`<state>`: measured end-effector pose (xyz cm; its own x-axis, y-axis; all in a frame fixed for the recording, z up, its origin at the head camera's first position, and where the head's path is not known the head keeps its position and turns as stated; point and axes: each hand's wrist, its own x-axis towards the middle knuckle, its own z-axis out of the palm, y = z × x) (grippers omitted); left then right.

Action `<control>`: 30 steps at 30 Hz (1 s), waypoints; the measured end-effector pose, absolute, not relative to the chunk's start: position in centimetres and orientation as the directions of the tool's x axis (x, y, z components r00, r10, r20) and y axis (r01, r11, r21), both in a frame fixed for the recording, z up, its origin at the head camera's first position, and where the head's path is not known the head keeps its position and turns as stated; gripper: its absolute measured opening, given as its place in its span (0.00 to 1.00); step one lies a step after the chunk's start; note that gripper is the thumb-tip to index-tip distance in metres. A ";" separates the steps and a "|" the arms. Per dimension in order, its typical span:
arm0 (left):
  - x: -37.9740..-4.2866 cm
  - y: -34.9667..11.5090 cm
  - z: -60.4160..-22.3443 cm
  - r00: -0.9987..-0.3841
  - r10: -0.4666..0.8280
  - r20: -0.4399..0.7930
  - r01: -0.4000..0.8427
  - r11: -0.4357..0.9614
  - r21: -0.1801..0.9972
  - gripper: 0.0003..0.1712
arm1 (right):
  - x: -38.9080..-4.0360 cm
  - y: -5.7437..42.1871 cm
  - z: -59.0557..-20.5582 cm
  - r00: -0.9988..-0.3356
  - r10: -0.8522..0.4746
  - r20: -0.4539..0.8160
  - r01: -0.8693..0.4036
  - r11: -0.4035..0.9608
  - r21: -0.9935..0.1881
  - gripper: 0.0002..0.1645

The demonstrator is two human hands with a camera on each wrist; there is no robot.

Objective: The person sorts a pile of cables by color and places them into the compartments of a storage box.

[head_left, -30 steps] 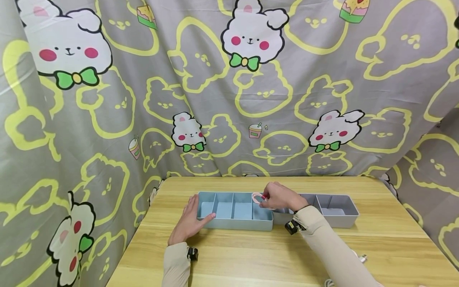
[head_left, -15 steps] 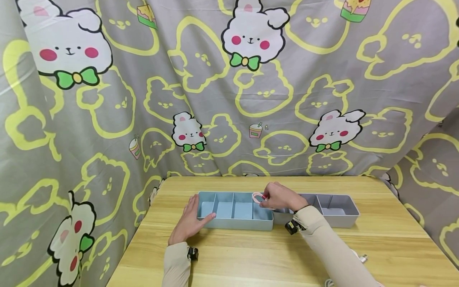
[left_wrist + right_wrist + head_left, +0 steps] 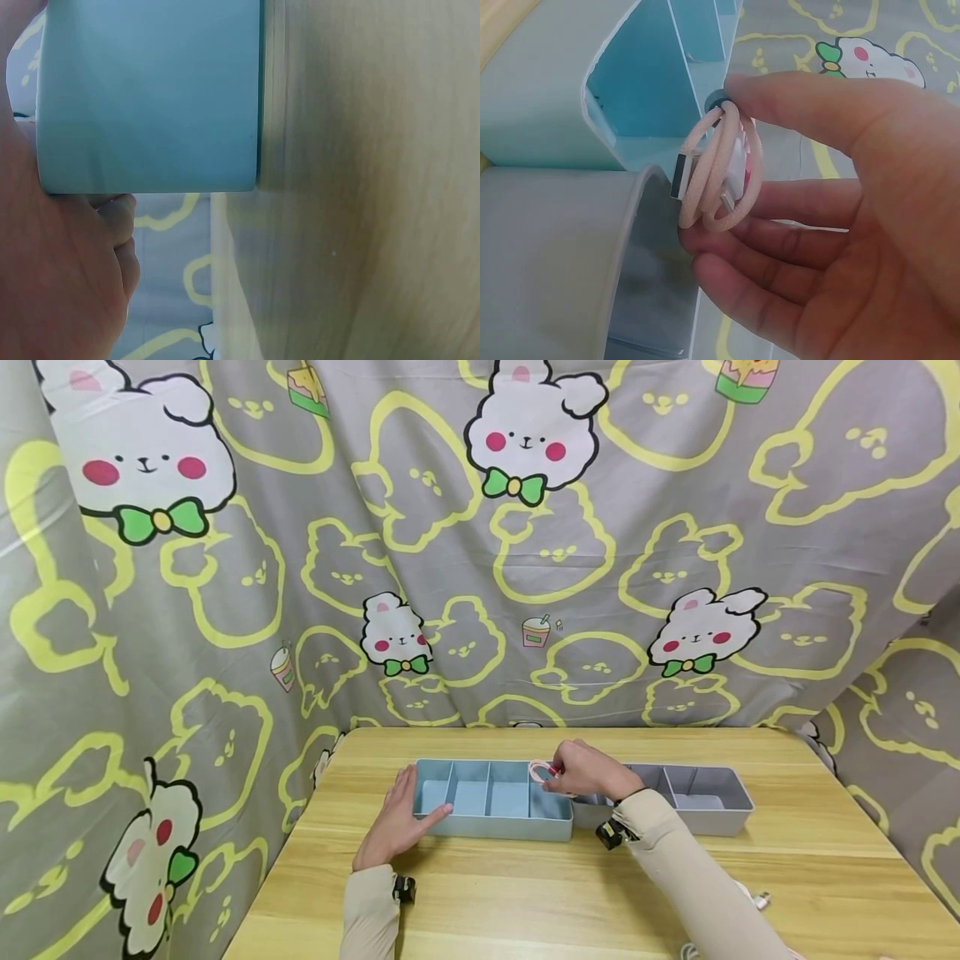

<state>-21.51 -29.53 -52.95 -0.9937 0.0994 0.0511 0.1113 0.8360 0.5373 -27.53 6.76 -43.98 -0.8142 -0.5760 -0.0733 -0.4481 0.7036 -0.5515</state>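
Observation:
My right hand (image 3: pixel 588 771) pinches a coiled pink USB cable (image 3: pixel 718 171) over the right end of the light-blue divided box (image 3: pixel 495 828). In the right wrist view the thumb is at the top of the coil and fingers are below it; the metal USB plug (image 3: pixel 680 177) points down-left. My left hand (image 3: pixel 400 820) rests at the left end of the blue box, thumb over the front rim and fingers along the end wall. In the left wrist view the box's front wall (image 3: pixel 150 97) hides part of that hand.
A grey divided box (image 3: pixel 712 821) continues the row to the right of the blue one, partly behind my right forearm. Another white cable plug (image 3: pixel 761 901) and a pale cable loop (image 3: pixel 688 951) lie near that sleeve. A patterned curtain (image 3: pixel 480 568) stands behind the wooden table (image 3: pixel 480 893).

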 end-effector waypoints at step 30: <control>-21.6 -29.5 -53.0 -0.994 0.104 0.043 0.111 0.832 0.543 0.66 | -27.8 7.3 -43.6 -0.822 -0.570 -0.027 -0.487 0.725 -0.487 0.12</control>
<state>-21.59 -29.48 -53.05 -0.9936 0.1043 0.0433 0.1110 0.8325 0.5428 -27.77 7.26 -43.60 -0.8215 -0.5695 -0.0271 -0.4866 0.7252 -0.4872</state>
